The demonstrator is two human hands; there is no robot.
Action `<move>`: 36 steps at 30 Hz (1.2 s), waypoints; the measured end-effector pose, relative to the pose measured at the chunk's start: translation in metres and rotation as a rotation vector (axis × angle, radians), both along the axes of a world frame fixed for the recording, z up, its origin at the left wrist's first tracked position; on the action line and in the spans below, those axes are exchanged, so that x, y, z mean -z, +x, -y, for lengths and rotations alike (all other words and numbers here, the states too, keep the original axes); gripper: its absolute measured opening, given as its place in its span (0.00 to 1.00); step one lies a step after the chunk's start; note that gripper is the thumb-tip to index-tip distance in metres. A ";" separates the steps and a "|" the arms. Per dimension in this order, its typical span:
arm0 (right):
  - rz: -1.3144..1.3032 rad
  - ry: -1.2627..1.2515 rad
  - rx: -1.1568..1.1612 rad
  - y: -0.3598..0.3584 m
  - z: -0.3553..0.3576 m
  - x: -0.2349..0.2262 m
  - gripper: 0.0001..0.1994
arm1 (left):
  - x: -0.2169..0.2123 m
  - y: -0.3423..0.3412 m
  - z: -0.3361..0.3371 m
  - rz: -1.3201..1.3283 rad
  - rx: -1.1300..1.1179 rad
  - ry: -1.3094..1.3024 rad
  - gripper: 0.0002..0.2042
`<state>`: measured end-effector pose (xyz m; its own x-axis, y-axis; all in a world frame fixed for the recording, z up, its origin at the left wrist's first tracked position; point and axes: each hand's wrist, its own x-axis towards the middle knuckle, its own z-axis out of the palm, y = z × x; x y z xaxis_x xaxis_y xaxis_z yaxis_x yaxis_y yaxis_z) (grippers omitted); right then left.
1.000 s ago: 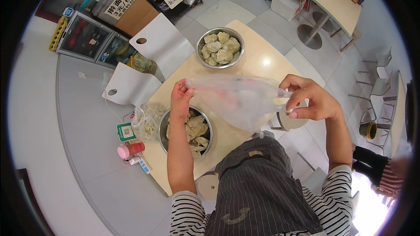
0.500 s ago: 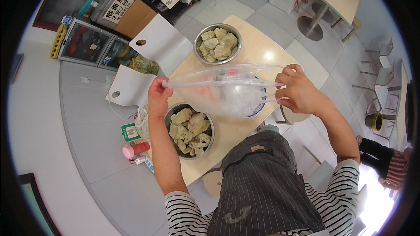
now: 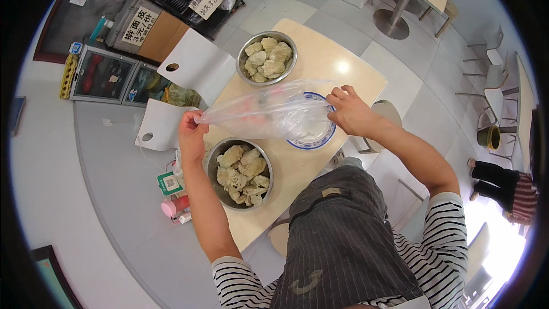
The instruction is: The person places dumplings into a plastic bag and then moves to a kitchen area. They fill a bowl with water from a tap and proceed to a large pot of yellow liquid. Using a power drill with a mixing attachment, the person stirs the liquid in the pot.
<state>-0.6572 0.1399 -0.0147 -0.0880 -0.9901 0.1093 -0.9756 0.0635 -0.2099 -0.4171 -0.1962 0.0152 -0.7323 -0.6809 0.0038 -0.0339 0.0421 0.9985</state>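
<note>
Left hand (image 3: 192,134): thumb and fingers pinching one gathered end of a clear plastic bag (image 3: 246,111). Right hand (image 3: 350,115): fingers bent, fingertips pinching the bag's other end. Bag: thin, wrinkled, stretched crosswise over the table (image 3: 326,51), with reddish patches (print or contents, cannot tell); the hold at both ends presumably keeps the limp film drawn out and stops it folding in on itself. Dish (image 3: 327,139): white, blue-patterned rim, set by the table's near edge, on the person's side; partly covered in view by the bag, contact between them uncertain. Steel bowl, nearer (image 3: 265,193): toward the table's left end, beside the left forearm, filled with pale, rough lumps (image 3: 243,173). Steel bowl, farther (image 3: 289,72): close to the table's far corner on the chair side, heaped with similar pieces (image 3: 266,57); the two bowls, standing apart, seem placed to keep both loads within arm's reach while leaving room for the dish. Green stand (image 3: 170,183) with a square code, and red bottle (image 3: 176,205) with a pink lid: both past the nearer bowl, at the left end, apparently kept aside from the food. Two white chairs (image 3: 206,68), (image 3: 163,129), each with an oval hole in its back: along the table's chair-side edge.
</note>
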 end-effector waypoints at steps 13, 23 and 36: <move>0.032 -0.007 0.028 0.013 0.011 0.053 0.07 | -0.010 -0.018 -0.002 0.035 0.025 -0.039 0.11; 0.074 0.015 0.036 0.020 0.015 0.067 0.08 | -0.034 -0.032 -0.016 0.053 0.019 -0.109 0.11; 0.121 -0.029 0.103 0.033 0.023 0.071 0.09 | -0.101 -0.057 -0.054 0.121 0.097 -0.274 0.10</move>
